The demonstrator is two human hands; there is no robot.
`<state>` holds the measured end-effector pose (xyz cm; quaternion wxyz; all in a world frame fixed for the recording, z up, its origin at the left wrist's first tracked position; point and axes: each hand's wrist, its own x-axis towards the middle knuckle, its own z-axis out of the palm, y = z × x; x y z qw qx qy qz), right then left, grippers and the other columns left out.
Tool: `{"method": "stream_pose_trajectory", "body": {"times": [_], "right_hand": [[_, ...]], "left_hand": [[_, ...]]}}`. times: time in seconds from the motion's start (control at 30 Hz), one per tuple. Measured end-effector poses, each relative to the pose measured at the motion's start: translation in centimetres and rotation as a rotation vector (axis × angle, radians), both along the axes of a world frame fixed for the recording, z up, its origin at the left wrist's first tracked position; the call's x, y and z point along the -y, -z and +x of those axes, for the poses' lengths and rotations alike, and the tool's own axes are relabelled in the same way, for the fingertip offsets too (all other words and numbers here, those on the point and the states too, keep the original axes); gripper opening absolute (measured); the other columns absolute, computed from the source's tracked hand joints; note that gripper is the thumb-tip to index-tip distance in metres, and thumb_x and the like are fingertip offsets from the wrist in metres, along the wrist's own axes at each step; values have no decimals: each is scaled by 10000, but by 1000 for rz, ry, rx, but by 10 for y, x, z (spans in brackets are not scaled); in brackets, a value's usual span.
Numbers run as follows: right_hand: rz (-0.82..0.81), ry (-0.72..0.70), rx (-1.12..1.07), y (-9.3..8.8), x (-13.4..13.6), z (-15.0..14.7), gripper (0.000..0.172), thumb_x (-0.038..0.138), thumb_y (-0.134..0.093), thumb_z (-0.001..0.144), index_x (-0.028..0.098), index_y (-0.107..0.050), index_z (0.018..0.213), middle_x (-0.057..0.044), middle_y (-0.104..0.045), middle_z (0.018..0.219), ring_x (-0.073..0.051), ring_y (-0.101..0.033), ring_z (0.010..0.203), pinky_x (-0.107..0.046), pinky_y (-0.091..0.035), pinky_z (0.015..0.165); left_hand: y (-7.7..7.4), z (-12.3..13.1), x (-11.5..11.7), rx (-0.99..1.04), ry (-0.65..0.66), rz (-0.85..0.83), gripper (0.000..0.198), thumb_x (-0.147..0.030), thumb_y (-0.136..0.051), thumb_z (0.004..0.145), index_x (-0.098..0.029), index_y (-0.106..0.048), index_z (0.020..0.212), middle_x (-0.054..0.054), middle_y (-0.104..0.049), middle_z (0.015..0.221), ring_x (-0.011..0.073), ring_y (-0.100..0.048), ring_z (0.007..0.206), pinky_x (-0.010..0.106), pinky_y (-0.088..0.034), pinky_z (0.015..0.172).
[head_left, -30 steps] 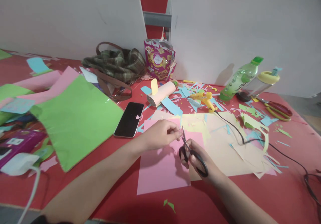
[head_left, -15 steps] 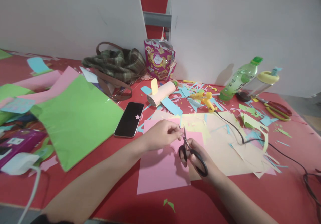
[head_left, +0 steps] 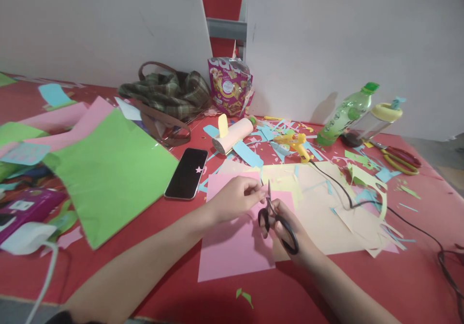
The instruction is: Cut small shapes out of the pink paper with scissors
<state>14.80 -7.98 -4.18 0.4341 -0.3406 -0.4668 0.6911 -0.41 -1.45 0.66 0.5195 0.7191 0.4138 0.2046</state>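
My right hand (head_left: 290, 229) grips black-handled scissors (head_left: 275, 217), blades pointing up and away from me. My left hand (head_left: 237, 197) is pinched shut right beside the blade tips, holding a tiny piece that I cannot make out. Both hands hover over a pink paper sheet (head_left: 232, 246) lying on the red table (head_left: 362, 280). A cream sheet (head_left: 319, 217) lies under the pink one to the right.
A black phone (head_left: 187, 172) and a large green sheet (head_left: 108, 169) lie to the left. Behind are a cream paper roll (head_left: 234, 134), yellow glue gun (head_left: 295, 143) with black cord (head_left: 362, 203), plaid bag (head_left: 166, 94), snack bag (head_left: 230, 84), two bottles (head_left: 344, 113), red-yellow scissors (head_left: 398, 158), many scraps.
Both hands and the scissors have shifted slightly to the right and away; the blades sit closer to the left fingertips. Everything else stays put.
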Motion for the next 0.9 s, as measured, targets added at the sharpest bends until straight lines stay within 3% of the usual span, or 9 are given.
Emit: {"method": "stream_pose_trajectory", "body": {"times": [0.2,0.43,0.63,0.9], "right_hand": [[1,9,4,-1,0,0,297,446,-525,712,211,-355,776,4,-442,666,-127,-430,586,-268,-352,572],[8,44,-11,0,0,-1,297,443,-525,714,213,-355,792,-8,-455,686,-139,-441,627,-274,-354,594],[8,51,-43,8,1,0,272,413,-526,727,216,-360,815,-15,-463,717,-138,-451,636,-278,-363,608],[31,83,8,5,1,-1,266,420,-523,723,224,-356,787,1,-453,689,-135,-433,604,-283,-360,584]], "left_hand": [[3,1,1,36,8,-19,273,-303,-373,777,-127,-510,620,-10,-479,610,89,-428,561,203,-352,540],[3,6,5,124,-69,-57,282,-304,-400,770,-148,-398,535,-55,-330,496,61,-313,464,187,-280,454],[8,10,11,199,-101,-83,285,-312,-379,787,-157,-374,547,-54,-361,488,63,-369,453,188,-293,452],[11,15,15,303,-117,-96,274,-302,-366,801,-155,-384,570,-48,-426,475,70,-447,451,191,-343,464]]}}
